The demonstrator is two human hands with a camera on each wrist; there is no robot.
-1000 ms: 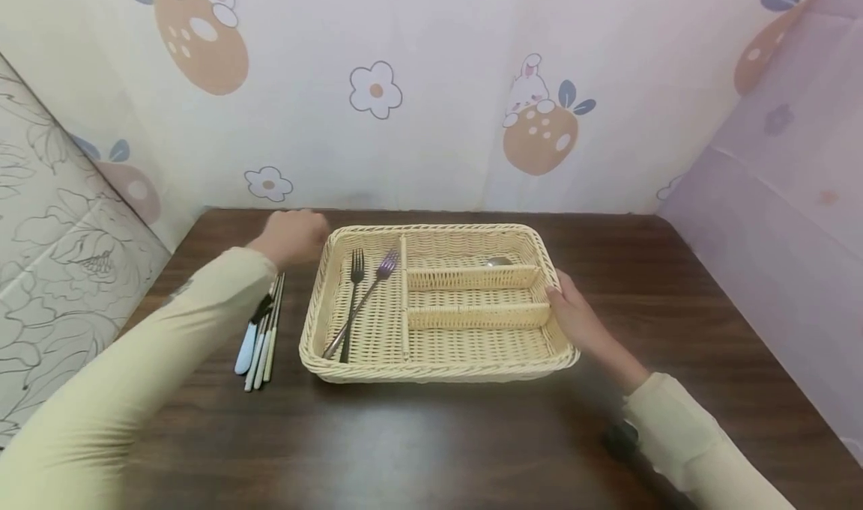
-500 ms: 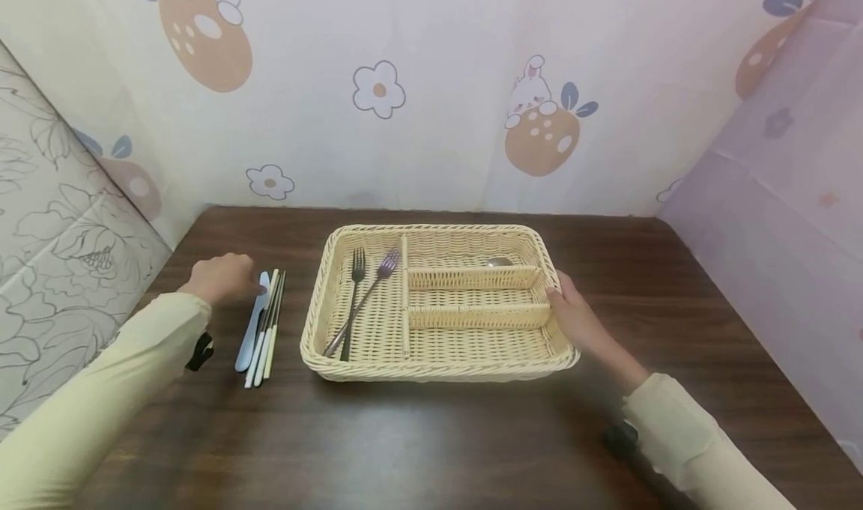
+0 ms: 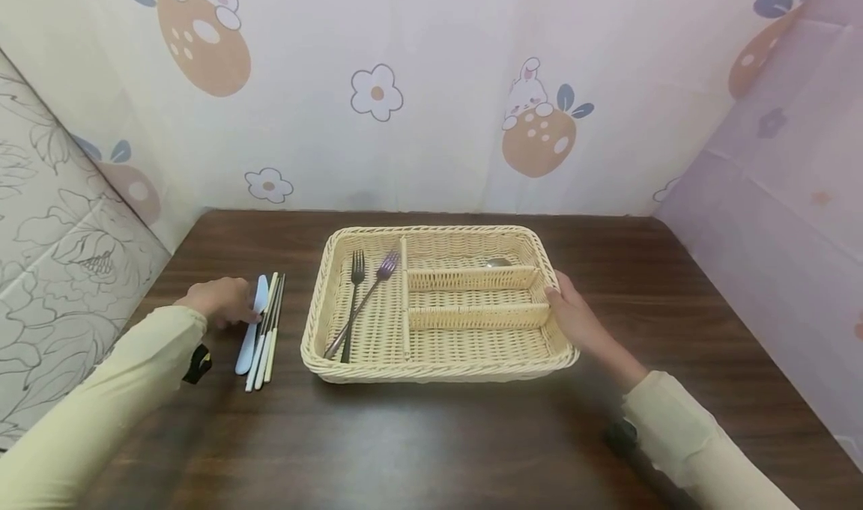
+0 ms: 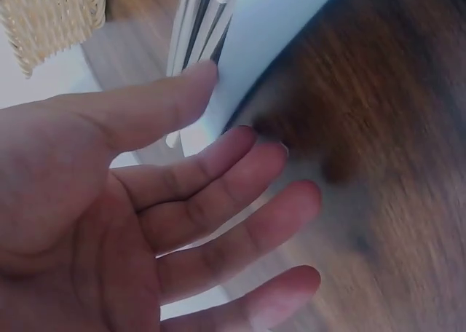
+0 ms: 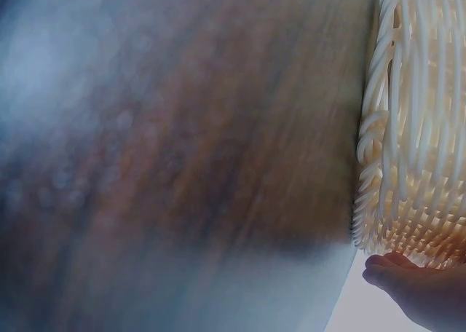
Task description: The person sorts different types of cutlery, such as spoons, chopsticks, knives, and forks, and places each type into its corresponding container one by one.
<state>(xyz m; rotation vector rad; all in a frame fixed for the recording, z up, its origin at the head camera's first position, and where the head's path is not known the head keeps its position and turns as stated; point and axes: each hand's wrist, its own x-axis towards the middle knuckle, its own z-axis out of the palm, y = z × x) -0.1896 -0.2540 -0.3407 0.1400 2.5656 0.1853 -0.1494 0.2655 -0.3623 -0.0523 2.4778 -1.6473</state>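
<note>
My left hand [image 3: 225, 300] is at the light-blue knife [image 3: 248, 349] on the left of the table. In the left wrist view its fingers are relaxed and parted, with the thumb beside the knife [image 4: 266, 26] and nothing gripped. Close to the knife's right lie several chopsticks [image 3: 265, 356] with pale handles. My right hand [image 3: 573, 311] grips the right end of the cream wicker basket [image 3: 438, 374], thumb over the rim. A black fork [image 3: 353, 300] and a purple fork [image 3: 386, 266] cross in the basket's left compartment. A spoon [image 3: 499, 262] shows partly in the back right compartment.
All of this is on a dark brown wooden table [image 3: 418, 450]. Behind it hangs a patterned cloth [image 3: 431, 150], and more cloth closes off both sides. Low dividers [image 3: 479, 317] split the basket's right part into three compartments.
My left hand has moved left from beside the basket's far left corner, then slightly nearer, down to the knife. My right hand and the basket have stayed put.
</note>
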